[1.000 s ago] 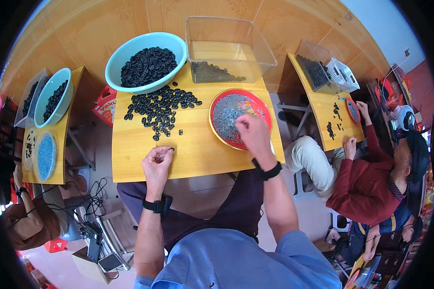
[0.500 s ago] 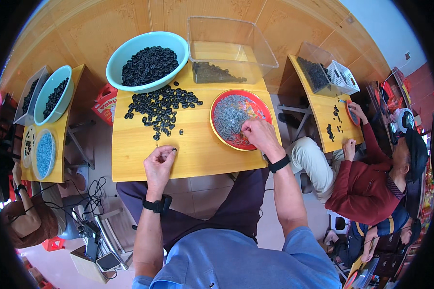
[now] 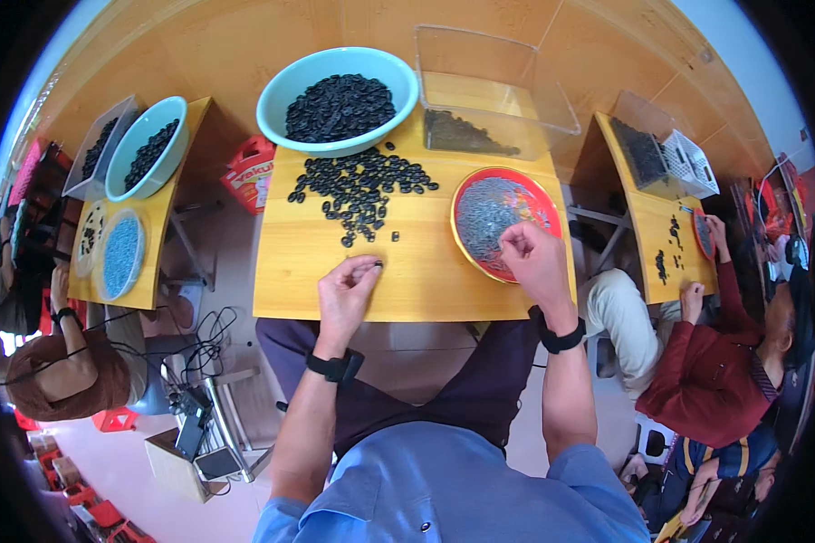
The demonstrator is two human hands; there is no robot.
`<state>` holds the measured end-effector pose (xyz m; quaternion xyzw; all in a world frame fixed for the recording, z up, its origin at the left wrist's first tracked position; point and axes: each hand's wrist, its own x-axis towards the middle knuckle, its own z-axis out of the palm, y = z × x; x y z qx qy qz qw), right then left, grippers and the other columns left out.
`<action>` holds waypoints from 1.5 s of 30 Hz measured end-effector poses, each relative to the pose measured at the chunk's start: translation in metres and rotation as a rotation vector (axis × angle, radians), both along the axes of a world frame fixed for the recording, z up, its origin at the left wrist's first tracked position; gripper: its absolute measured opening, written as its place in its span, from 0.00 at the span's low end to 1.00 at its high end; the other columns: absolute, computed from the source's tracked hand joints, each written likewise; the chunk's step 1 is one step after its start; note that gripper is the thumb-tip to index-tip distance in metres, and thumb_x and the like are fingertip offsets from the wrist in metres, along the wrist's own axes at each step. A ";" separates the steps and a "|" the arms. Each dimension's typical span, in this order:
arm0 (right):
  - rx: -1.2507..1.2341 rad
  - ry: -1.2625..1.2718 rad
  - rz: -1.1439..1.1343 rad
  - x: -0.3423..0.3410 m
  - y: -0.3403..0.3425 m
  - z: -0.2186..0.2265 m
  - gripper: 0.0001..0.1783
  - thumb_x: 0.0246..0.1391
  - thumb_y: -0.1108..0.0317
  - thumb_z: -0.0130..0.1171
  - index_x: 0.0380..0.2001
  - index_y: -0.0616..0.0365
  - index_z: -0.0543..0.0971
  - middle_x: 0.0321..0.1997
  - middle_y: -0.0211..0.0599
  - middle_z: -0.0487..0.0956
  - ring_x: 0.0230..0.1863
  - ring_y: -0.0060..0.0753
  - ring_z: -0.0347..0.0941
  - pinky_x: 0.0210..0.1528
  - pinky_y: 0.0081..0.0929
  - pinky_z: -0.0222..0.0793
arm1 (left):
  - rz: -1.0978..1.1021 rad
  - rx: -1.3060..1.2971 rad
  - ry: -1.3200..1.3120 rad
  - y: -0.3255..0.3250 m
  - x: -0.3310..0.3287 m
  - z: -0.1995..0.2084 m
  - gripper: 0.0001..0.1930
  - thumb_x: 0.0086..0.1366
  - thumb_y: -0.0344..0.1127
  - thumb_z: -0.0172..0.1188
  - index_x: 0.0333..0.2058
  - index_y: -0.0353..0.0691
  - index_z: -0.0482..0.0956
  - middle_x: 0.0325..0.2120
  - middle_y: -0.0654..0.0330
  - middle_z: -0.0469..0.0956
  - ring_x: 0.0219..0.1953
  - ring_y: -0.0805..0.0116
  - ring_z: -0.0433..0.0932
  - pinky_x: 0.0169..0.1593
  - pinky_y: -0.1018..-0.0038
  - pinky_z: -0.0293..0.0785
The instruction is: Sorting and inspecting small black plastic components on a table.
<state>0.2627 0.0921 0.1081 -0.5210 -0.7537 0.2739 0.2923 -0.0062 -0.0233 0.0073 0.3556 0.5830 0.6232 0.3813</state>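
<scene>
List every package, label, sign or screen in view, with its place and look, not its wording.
Red carton: on the floor between the two left tables, boxy, red with white lettering.
Dark device: lower left by the cables, flat and dark; cannot tell if it is a screen.
Nothing else printed is clear enough to tell.

Lighting bright and even across the desk (image 3: 317, 281); shadows beneath it are short and soft. Mild glare on the clear plastic bin (image 3: 489, 90) behind the desk. Focus sharp at centre. Strong fisheye bending toward the rim, with black vignette beyond.
</scene>
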 end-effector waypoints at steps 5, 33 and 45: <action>-0.039 0.338 0.232 -0.064 -0.027 -0.026 0.05 0.52 0.76 0.62 0.33 0.63 0.82 0.29 0.40 0.83 0.30 0.27 0.81 0.33 0.24 0.75 | -0.009 -0.007 -0.002 0.001 0.003 0.002 0.09 0.63 0.24 0.66 0.42 0.30 0.83 0.32 0.65 0.82 0.32 0.82 0.77 0.40 0.84 0.73; -0.317 0.458 0.289 -0.116 -0.038 -0.081 0.05 0.55 0.81 0.60 0.36 0.68 0.78 0.31 0.38 0.84 0.32 0.23 0.82 0.36 0.20 0.77 | -0.067 -0.128 0.201 -0.002 0.003 0.014 0.08 0.63 0.26 0.66 0.41 0.30 0.84 0.31 0.62 0.84 0.31 0.80 0.78 0.39 0.81 0.76; -0.388 0.452 0.283 -0.119 -0.043 -0.072 0.08 0.59 0.73 0.58 0.34 0.69 0.80 0.27 0.40 0.83 0.26 0.26 0.82 0.29 0.22 0.74 | -0.052 -0.088 0.128 -0.004 0.002 0.013 0.07 0.64 0.26 0.65 0.40 0.31 0.84 0.29 0.63 0.84 0.29 0.82 0.78 0.36 0.82 0.75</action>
